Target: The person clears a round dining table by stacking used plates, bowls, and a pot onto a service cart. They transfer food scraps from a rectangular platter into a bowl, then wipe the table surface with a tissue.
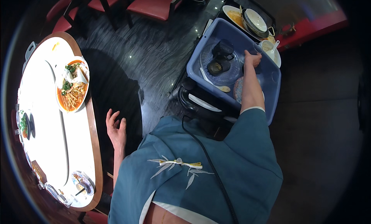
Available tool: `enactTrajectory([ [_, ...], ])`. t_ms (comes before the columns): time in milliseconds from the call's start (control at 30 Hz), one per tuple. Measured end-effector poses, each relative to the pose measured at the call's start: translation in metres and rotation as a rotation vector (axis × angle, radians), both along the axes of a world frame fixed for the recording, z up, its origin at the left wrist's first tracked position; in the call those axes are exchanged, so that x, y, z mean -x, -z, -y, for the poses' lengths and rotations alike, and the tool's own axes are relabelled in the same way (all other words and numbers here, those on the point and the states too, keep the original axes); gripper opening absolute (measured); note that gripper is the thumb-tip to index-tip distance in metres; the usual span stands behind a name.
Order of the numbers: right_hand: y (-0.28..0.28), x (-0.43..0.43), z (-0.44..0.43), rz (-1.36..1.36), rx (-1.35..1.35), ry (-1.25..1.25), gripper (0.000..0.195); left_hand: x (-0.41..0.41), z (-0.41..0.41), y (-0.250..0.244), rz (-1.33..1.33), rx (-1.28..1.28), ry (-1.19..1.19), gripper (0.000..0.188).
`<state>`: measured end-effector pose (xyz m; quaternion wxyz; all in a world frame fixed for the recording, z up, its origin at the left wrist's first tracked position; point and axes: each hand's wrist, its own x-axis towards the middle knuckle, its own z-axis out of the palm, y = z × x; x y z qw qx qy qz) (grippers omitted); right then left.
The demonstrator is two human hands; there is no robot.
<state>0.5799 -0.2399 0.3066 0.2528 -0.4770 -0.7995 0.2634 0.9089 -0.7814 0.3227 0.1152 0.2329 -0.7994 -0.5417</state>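
My right hand (252,60) reaches into a blue plastic bus tub (200,54), its fingers around a clear glass (257,48) by the far right wall. Part of that glass is hidden by the hand. Inside the tub, two dark mugs (222,48) lie on a large clear textured plate (206,66). A white spoon (206,76), a pale-tipped spoon (223,88) and a patterned dish (238,90) are nearer to me, the dish partly covered by my forearm. My left hand (116,129) is empty, fingers apart, beside the table's edge.
The brightly lit table (78,137) on the left holds an oval bowl of red-broth food (72,87) and a small patterned plate (82,183). Used dishes (255,21) and a bowl with a white spoon (272,51) sit beyond the tub on a cart. Red chairs (152,5) stand behind.
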Motion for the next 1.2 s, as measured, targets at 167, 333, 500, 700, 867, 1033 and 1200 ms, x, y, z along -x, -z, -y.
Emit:
enactTrajectory([
  [167, 0.028, 0.003, -0.031, 0.028, 0.147, 0.013, 0.084, -0.004, 0.006, 0.008, 0.022, -0.023, -0.017, 0.033],
  [333, 0.014, 0.029, -0.008, -0.049, -0.023, 0.002, 0.085, -0.019, 0.013, 0.016, 0.005, 0.006, -0.091, 0.030],
  [500, -0.008, -0.020, -0.011, -0.160, 0.080, -0.388, 0.061, -0.015, 0.034, 0.025, -0.085, 0.266, -0.033, 0.033],
  [700, 0.011, 0.016, -0.066, 0.005, -0.297, -0.101, 0.057, -0.032, 0.030, 0.045, -0.035, 0.169, -0.165, 0.033],
  [867, -0.103, 0.001, 0.039, -0.538, -0.568, -0.413, 0.043, -0.062, 0.045, 0.049, -0.018, 0.135, -0.323, 0.030],
  [1033, -0.175, 0.039, 0.153, -0.802, -0.417, -1.057, 0.047, -0.100, 0.072, 0.060, -0.208, -0.072, -0.730, 0.015],
  [1200, -0.174, 0.002, 0.345, -0.534, -0.031, -1.626, 0.036, -0.197, 0.141, 0.092, -0.429, -0.328, -1.288, 0.025],
])
